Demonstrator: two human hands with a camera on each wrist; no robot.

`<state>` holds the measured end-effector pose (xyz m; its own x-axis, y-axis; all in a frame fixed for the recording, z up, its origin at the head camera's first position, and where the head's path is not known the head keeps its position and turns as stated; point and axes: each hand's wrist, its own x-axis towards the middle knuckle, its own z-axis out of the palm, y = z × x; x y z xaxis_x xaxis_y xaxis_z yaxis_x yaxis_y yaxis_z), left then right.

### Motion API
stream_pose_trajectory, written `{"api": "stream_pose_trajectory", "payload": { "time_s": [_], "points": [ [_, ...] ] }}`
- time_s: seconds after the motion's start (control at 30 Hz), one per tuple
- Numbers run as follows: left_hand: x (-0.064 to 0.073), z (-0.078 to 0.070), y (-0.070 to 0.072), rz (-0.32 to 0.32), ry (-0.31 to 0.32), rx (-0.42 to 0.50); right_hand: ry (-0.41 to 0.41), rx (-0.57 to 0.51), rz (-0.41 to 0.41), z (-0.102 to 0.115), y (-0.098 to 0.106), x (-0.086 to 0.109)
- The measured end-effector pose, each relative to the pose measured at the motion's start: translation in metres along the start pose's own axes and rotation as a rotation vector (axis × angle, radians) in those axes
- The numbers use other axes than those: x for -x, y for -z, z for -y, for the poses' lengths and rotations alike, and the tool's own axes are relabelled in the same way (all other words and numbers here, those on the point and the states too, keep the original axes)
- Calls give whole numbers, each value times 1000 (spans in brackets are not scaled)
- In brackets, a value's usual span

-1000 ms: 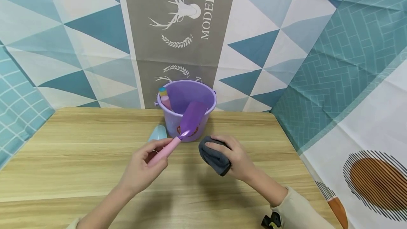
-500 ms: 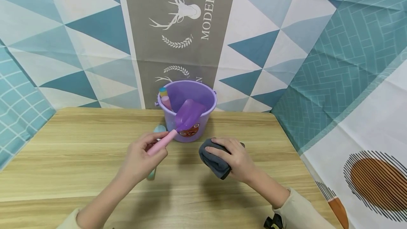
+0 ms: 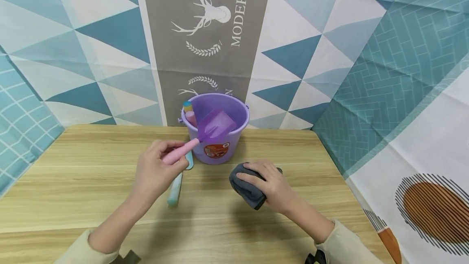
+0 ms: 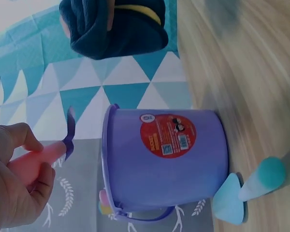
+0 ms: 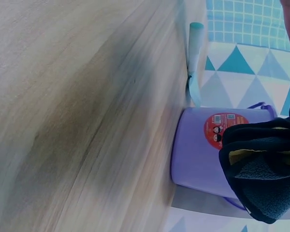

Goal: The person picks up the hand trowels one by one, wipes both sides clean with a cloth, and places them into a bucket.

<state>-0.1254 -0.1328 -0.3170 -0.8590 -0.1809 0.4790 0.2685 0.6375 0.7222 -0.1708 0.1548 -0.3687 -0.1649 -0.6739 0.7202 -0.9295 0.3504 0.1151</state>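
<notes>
My left hand [image 3: 154, 172] pinches the pink handle of a toy shovel [image 3: 180, 152] between thumb and fingers. Its translucent purple blade points away, in front of the bucket's opening in the head view. In my right hand [image 3: 272, 186] is a bunched dark grey cloth [image 3: 246, 186], held above the table to the right of the shovel. The left wrist view shows the cloth [image 4: 116, 34] with a yellow strip. A purple bucket [image 3: 234, 144] with a red label stands upright behind both hands. Pink and yellow-blue handle ends [image 3: 190, 116] stick up inside it at the left.
A light blue shovel [image 3: 175, 190] lies on the wooden table [image 3: 91, 174], left of the bucket and partly behind my left hand. Patterned cloth [image 3: 300, 48] hangs behind the table and along both sides.
My left hand has moved left and slightly up with the shovel, and the blade has turned. More of the bucket's label and the light blue shovel now shows. My right hand barely moved.
</notes>
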Motion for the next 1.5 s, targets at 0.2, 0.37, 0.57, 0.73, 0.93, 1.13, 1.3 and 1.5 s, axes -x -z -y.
{"api": "stream_pose_trajectory", "payload": {
  "time_s": [0.2, 0.37, 0.57, 0.73, 0.93, 1.13, 1.3, 1.5],
  "points": [
    [-9, 1, 1, 32, 51, 31, -6, -9, 8, 1, -2, 2],
    [-14, 4, 0, 35, 85, 95, -4, -9, 4, 1, -3, 3],
    [-22, 6, -4, -20, 59, 125, -16, -10, 17, 1, -2, 5],
    [-28, 4, -4, -43, 28, 101, -19, -15, 21, 2, -2, 5],
    [-35, 4, -7, -56, -7, 101, -25, -17, 21, 1, -2, 5],
    [-43, 4, -10, -47, -43, 145, -22, -15, 28, 1, -2, 6],
    [-49, 4, -12, -46, -98, 162, -23, -10, 37, 0, -3, 7],
    [-56, 2, -15, -75, -155, 135, -13, 10, 48, -2, -6, 8]
  ]
}}
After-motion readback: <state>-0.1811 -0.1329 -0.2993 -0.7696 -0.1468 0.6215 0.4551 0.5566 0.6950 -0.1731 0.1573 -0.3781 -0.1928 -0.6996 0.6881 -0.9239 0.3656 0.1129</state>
